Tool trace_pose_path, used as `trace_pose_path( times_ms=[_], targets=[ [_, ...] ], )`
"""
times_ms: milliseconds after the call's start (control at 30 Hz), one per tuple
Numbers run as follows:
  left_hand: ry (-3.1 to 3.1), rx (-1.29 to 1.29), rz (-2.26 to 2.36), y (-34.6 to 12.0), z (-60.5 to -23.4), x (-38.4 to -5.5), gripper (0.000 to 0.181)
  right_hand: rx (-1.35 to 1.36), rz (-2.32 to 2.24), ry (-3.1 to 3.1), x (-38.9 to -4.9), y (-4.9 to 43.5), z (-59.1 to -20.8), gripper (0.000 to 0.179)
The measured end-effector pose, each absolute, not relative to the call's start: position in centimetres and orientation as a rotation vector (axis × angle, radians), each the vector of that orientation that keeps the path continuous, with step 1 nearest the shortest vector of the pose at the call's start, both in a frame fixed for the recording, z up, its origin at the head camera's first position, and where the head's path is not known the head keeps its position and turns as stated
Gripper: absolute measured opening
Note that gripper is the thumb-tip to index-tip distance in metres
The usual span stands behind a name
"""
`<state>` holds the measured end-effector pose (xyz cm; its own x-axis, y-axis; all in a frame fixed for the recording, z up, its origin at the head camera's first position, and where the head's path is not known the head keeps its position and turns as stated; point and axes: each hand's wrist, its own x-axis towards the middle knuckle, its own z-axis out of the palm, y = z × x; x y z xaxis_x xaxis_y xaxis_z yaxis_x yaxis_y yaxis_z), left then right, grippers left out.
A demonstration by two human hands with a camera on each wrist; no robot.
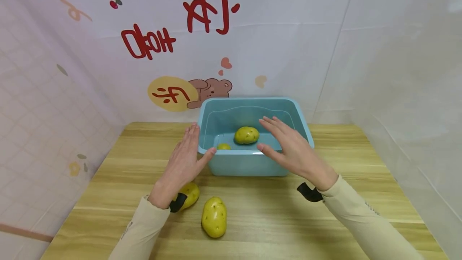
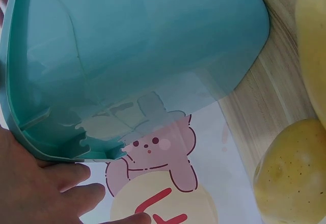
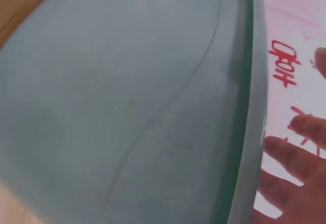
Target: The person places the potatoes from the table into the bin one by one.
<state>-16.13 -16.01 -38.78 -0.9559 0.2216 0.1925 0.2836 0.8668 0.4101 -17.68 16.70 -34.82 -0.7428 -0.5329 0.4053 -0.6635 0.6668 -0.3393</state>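
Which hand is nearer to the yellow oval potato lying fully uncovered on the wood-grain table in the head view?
Left. The left hand is beyond the potato, to its left; the right hand is farther off to its right, by the blue plastic bin.

Left hand and right hand outstretched, straight-fingered, apart.

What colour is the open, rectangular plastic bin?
The bin is light blue, best seen in the head view.

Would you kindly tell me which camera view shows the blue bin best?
The head view, because it shows the blue bin from above, interior included; the left and right wrist views each show only outer wall and some rim.
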Motion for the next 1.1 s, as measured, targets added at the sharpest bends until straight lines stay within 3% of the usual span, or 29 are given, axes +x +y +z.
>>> trace_pose_path(
  times_ms=[767,1100],
  targets=[
    [-2.892,-0.397,-0.685,-15.9,-38.5,-16.1,0.096,1.257,0.683,-2.174,-11.3,12.8,-39.6,0.059],
    [-2.894,-0.396,-0.686,-16.2,-38.6,-16.0,0.096,1.414,0.591,-2.278,-9.7,11.0,-41.9,0.061]
  ],
)
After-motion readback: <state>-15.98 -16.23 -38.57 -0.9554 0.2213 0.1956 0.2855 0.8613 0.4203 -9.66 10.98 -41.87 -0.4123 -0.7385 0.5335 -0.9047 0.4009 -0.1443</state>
